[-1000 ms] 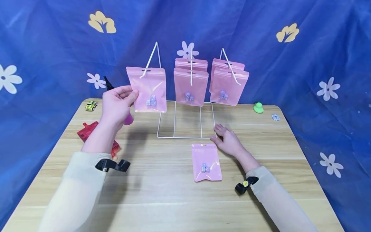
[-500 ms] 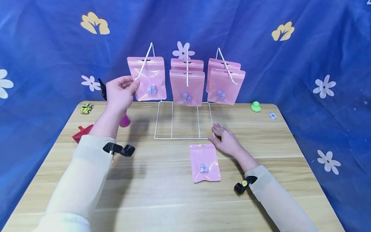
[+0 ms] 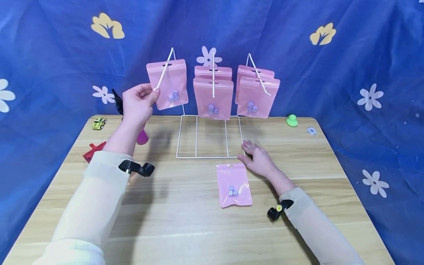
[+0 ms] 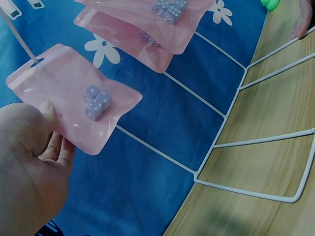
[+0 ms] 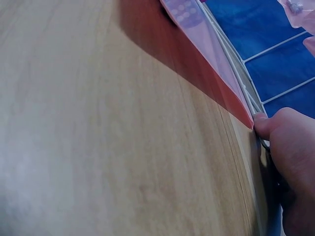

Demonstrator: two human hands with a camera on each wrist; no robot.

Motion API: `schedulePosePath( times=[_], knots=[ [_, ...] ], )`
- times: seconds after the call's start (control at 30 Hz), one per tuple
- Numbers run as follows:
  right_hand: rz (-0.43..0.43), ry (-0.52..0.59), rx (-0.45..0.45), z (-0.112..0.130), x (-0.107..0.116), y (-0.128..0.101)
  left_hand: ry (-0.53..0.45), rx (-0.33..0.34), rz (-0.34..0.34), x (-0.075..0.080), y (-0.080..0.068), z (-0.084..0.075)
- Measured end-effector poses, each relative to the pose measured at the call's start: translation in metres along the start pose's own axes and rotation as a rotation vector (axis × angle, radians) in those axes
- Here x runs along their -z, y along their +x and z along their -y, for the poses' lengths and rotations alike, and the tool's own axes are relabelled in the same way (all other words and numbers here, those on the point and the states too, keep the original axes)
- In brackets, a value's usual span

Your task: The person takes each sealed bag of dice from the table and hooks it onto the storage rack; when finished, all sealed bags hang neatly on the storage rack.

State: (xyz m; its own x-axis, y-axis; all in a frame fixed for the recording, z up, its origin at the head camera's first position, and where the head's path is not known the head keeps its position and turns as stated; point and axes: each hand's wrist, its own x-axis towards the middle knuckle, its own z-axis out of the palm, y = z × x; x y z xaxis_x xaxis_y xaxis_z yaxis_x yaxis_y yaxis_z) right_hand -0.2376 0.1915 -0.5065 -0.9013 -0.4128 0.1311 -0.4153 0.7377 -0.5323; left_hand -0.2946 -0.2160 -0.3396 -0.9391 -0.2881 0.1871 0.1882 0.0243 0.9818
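In the head view, my left hand pinches the left edge of a pink zip bag with several pale purple dice inside. The left prong of a white wire display rack passes through the bag's hang hole, plain to see in the left wrist view. Further pink bags hang on the middle prong, and more bags on the right one. My right hand rests at the front right corner of the rack's base, its fingers relaxed against the wire. Another pink dice bag lies flat on the table beside it.
A toy car, a red object and a magenta cone-shaped piece are on the left. Toward the back right are a green duck and a poker chip. A blue flowered cloth hangs behind the table.
My left hand has moved the pinched bag up and back along the left prong, and the bag now tilts a little. The right hand stays at the rack's corner.
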Motion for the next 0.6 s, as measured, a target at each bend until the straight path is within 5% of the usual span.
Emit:
schedulePosePath(
  times=[0.3, 0.47, 0.6],
  knots=[
    [0.011, 0.001, 0.0, 0.0, 0.001, 0.0, 0.036, 0.02, 0.025, 0.006, -0.017, -0.003],
    [0.008, -0.002, -0.002, -0.001, 0.002, 0.0, 0.003, 0.032, 0.021, 0.012, -0.04, 0.0],
    [0.015, -0.003, -0.006, 0.0, 0.002, 0.0, 0.067, 0.027, 0.061, 0.019, -0.068, 0.004]
  ],
)
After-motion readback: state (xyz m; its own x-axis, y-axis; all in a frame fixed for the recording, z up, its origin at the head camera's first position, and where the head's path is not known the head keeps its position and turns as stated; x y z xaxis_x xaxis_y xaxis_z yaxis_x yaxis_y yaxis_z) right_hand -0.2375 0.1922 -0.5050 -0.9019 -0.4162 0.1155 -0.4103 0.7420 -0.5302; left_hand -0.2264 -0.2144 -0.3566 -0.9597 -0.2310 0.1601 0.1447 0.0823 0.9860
